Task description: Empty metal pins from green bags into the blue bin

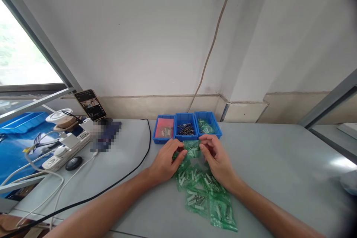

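Between my two hands is a small green plastic bag (192, 149) with small metal and pale parts showing inside. My left hand (169, 158) pinches its left edge between thumb and fingers. The right edge is pinched by my right hand (216, 156). Below, several more filled green bags (197, 200) lie overlapping on the grey table, some partly under my hands. Just beyond stand three blue bins: the left bin (161, 141) has a pink sheet and small pale parts, the middle bin (185, 136) dark screws, the right bin (217, 128) green bags.
A black cable (122, 177) runs across the table left of my hands. Farther left are a black mouse (74, 163), a white power strip (52, 161) with plugs and wires, and a propped phone (90, 105). The wall (156, 44) rises behind the bins.
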`<state>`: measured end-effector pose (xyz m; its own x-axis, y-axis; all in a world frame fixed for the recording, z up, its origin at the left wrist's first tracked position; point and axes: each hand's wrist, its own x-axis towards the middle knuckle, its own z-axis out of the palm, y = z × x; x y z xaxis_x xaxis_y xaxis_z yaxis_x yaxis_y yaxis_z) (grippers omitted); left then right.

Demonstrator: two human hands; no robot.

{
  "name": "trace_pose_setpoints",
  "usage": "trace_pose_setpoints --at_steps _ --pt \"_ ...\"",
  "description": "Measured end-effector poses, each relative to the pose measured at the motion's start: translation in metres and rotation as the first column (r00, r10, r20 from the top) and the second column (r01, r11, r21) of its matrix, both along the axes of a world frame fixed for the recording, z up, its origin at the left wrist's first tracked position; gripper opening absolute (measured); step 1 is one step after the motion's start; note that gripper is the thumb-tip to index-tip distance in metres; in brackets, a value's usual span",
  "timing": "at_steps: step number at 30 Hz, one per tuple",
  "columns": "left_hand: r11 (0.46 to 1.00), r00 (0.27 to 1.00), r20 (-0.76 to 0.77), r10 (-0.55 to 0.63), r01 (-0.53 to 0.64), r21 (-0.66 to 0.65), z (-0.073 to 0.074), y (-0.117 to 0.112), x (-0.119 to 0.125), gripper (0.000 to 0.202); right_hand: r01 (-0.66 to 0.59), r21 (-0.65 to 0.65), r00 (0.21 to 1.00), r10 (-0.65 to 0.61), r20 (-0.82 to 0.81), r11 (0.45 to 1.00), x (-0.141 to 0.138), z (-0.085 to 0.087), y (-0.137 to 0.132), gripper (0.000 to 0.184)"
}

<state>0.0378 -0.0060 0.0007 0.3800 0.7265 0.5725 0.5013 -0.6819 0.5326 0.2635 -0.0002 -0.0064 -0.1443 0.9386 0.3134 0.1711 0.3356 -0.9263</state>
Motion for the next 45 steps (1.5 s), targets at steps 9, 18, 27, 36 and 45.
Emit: trace_pose_setpoints --at_steps 9,18,27,36,45 --pt "0.998 1.000 0.004 0.002 -0.002 -0.060 0.002 0.000 0.000 0.014 0.033 0.055 0.999 -0.035 0.026 0.998 0.002 0.001 0.000 0.014" --pt "0.999 0.999 0.035 0.009 -0.008 -0.037 -0.001 0.002 0.000 0.017 0.029 0.078 0.993 -0.037 0.110 0.996 0.003 0.002 0.000 0.010" --pt "0.998 0.999 0.037 0.027 -0.024 -0.065 -0.002 0.003 -0.001 0.022 0.000 0.074 0.993 -0.009 0.121 0.997 0.004 -0.001 0.001 0.018" --pt "0.997 0.999 0.042 0.005 -0.001 -0.078 0.004 0.002 0.000 0.021 -0.030 0.149 0.985 0.004 0.171 0.988 0.005 0.002 0.002 0.013" --pt "1.000 0.998 0.065 0.022 -0.021 -0.016 0.001 0.001 0.001 0.022 -0.090 0.164 0.975 0.053 0.218 0.982 0.002 0.010 -0.001 0.028"
